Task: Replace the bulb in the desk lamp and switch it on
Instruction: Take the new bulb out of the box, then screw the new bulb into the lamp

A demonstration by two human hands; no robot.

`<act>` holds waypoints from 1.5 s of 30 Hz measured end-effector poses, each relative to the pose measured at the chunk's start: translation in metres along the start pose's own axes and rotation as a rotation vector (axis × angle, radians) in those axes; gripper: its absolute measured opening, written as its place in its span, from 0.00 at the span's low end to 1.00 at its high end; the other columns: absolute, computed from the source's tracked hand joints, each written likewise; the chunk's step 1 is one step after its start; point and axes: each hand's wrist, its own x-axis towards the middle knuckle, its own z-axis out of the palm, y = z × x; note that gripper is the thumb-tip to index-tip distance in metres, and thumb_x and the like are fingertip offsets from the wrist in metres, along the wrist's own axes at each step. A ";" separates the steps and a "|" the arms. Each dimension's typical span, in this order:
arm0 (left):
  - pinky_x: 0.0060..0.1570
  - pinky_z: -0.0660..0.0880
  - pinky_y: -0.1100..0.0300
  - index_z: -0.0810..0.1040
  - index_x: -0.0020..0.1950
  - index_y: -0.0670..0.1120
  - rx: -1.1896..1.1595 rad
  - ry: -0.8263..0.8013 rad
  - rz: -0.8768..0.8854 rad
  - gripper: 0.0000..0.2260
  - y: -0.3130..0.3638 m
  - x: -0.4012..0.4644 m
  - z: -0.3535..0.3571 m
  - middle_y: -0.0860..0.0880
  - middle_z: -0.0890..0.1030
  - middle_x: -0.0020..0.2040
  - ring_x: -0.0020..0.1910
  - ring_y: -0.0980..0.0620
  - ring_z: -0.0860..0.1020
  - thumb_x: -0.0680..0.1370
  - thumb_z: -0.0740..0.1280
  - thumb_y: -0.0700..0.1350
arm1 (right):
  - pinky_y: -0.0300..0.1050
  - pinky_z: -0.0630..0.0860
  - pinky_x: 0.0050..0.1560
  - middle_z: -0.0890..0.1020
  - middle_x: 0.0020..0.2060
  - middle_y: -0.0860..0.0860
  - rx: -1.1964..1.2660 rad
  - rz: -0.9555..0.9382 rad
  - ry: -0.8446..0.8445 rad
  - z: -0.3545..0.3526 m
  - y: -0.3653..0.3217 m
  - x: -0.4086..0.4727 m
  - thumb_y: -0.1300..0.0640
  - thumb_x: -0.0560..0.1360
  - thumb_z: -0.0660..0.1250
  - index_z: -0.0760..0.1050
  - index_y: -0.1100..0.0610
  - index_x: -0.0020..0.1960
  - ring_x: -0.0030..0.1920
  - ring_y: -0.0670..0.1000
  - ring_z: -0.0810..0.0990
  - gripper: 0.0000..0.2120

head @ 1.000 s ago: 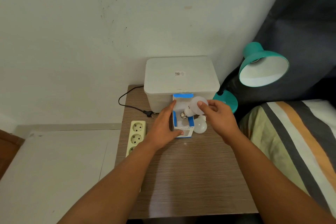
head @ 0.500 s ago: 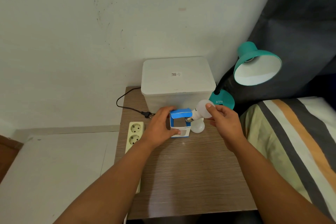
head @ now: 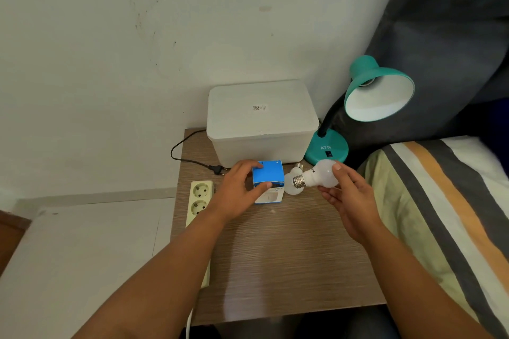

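Above the right half of the tabletop (head: 275, 261), toward its back edge, the right hand (head: 349, 201) grips a white bulb (head: 319, 177) by its globe, thumb on top and fingers beneath, with the metal screw base pointing left; the bulb is held clear of the wood. Just left of it a second bulb (head: 293, 183) lies on the tabletop, its screw base turned toward the back; part of it is hidden behind the held bulb, so whether the two touch cannot be told. Beside that, the left hand (head: 242, 187) clasps a small blue and white bulb box (head: 268, 181), fingers over its blue top flap and thumb on the near face; the box stands on the wood in front of a white lidded container (head: 261, 121), which sits against the wall at the back edge. At the back right corner stands the teal desk lamp (head: 378, 91); its round base carries a dark switch, a black neck rises from it, and the shade is tilted so its white inside shows; no bulb globe shows inside it. Along the left edge lies a cream power strip (head: 199, 198), part of it covered by the left forearm; near the back left corner a black plug (head: 217, 169) on a looping cord rests unplugged beside the container. To the right of the tabletop lies a striped bedcover (head: 446, 201).
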 end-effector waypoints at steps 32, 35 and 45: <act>0.60 0.67 0.66 0.76 0.63 0.54 0.157 0.091 0.106 0.18 0.048 0.013 0.009 0.55 0.70 0.64 0.61 0.59 0.70 0.74 0.72 0.50 | 0.48 0.80 0.55 0.79 0.58 0.48 0.117 -0.120 0.050 -0.029 -0.025 -0.016 0.57 0.78 0.68 0.76 0.46 0.63 0.57 0.51 0.81 0.15; 0.61 0.68 0.65 0.75 0.64 0.54 0.115 0.102 0.182 0.17 0.085 0.030 0.018 0.55 0.72 0.62 0.61 0.59 0.71 0.75 0.71 0.49 | 0.39 0.79 0.51 0.78 0.52 0.38 -0.063 -0.264 0.122 -0.039 -0.039 -0.016 0.57 0.73 0.74 0.74 0.45 0.66 0.53 0.43 0.80 0.23; 0.62 0.74 0.60 0.72 0.72 0.56 -0.136 0.115 0.260 0.18 0.191 0.114 0.042 0.53 0.75 0.59 0.53 0.61 0.78 0.82 0.64 0.46 | 0.29 0.76 0.40 0.78 0.47 0.35 -0.015 -0.459 0.382 -0.035 -0.085 0.008 0.54 0.70 0.77 0.70 0.43 0.61 0.46 0.35 0.81 0.24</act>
